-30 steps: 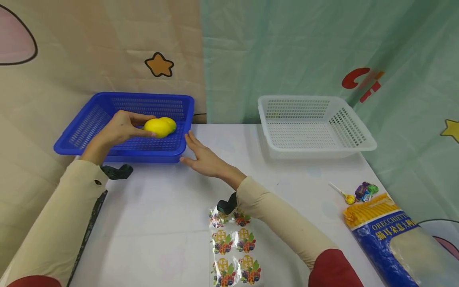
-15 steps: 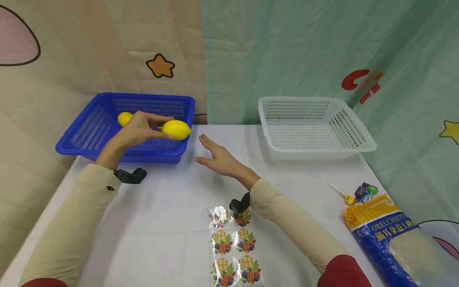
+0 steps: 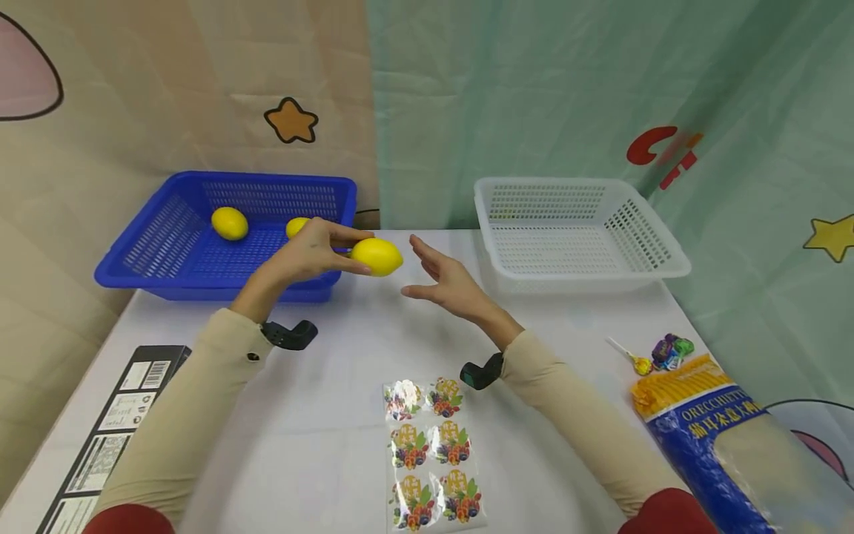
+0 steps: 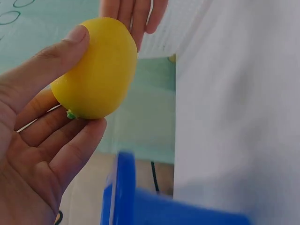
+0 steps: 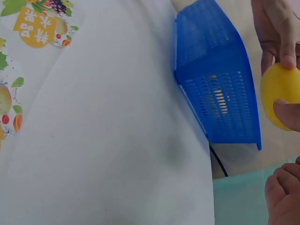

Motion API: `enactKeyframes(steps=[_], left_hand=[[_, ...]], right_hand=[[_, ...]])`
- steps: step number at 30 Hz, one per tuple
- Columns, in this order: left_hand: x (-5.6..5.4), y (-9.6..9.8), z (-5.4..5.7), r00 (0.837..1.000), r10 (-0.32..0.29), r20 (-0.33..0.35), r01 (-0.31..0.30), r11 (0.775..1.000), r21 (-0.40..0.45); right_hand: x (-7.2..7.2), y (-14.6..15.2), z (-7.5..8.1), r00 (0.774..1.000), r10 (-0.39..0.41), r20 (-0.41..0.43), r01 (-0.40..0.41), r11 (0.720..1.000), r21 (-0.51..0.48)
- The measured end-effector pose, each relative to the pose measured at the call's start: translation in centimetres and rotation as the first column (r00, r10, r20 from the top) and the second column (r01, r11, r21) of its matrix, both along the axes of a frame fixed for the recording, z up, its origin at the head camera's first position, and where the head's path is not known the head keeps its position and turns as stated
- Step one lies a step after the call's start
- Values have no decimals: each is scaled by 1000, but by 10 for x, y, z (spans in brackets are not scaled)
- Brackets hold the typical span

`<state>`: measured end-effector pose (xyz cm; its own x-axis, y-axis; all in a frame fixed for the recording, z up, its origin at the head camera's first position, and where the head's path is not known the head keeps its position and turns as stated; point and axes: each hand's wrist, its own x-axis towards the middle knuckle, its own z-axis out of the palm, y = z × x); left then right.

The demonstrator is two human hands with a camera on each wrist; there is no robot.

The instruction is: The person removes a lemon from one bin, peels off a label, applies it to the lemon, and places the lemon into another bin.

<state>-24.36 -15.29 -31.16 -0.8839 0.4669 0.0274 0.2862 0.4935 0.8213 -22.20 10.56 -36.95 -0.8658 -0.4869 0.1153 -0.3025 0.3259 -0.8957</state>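
Observation:
My left hand (image 3: 308, 254) pinches a yellow lemon (image 3: 377, 256) between thumb and fingers, just beyond the right end of the blue basket (image 3: 167, 282). In the left wrist view the lemon (image 4: 104, 70) shows a small green stem end near the palm. My right hand (image 3: 455, 288) is to the right of that lemon, fingers extended and thumb apart, holding nothing; the head view shows a gap between it and the lemon. Two more lemons are inside the blue basket: one lemon (image 3: 230, 223) at the left, another lemon (image 3: 295, 225) partly hidden behind my left hand.
A white basket (image 3: 590, 282) stands at the back right. A sticker sheet (image 3: 432, 452) lies front centre. At the right are a lollipop (image 3: 640, 365), wrapped candies (image 3: 669, 351) and an orecchiette bag (image 3: 720, 437). A black box with labels (image 3: 116, 423) lies at the left, partly under my sleeve.
My left hand has carried the lemon rightward out of the blue basket. My right hand has moved right, away from the basket's side. More of the black box is exposed.

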Motion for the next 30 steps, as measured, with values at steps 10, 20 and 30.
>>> enactKeyframes(steps=[10,20,30], left_hand=[[4,38,-5,995,-75,-62,77,996,35],[4,56,-14,995,-85,-60,87,996,29],[2,64,-34,994,-100,-43,100,995,-1]], right_hand=[[-2,26,1,997,46,62,-32,979,-203],[-1,29,-1,999,32,26,-24,968,-250],[0,33,-9,997,-18,72,30,986,-164]])
